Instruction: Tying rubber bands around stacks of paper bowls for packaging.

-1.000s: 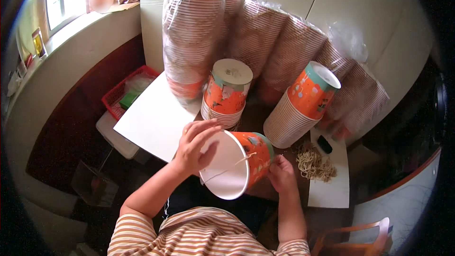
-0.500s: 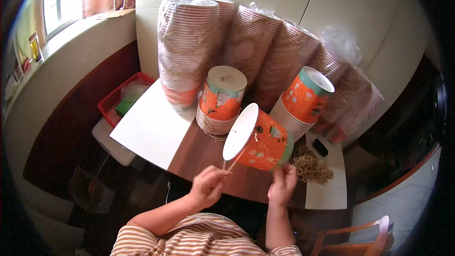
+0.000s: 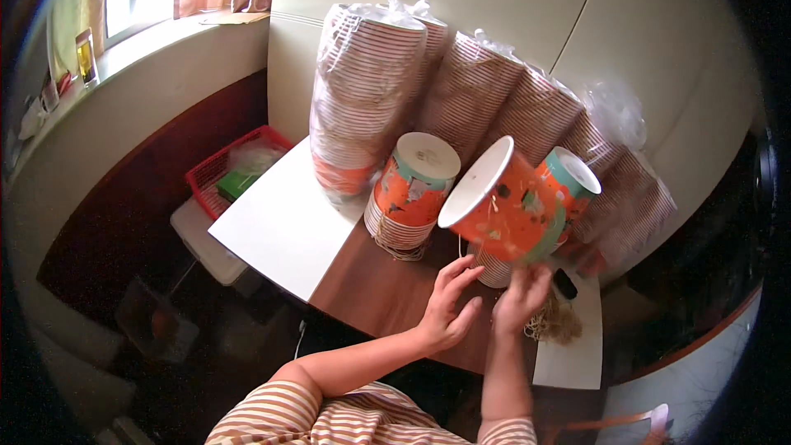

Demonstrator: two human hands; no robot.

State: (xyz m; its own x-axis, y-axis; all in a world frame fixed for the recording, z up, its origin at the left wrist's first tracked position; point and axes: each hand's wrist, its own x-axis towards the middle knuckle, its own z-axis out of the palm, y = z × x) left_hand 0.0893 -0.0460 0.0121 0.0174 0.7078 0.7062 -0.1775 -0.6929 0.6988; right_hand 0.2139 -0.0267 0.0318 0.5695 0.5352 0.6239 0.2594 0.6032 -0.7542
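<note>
While the right hand [image 3: 521, 298] grips the lower edge of an orange paper tub [image 3: 504, 199], tilted on its side with its white lid facing left, the left hand [image 3: 449, 306] hovers just beside it, fingers spread and holding nothing. Below lie brown rubber bands [image 3: 554, 323] on the wooden surface [image 3: 375, 290]. Behind stand two stacks of tubs [image 3: 409, 194] and bagged cup sleeves [image 3: 362, 91].
</note>
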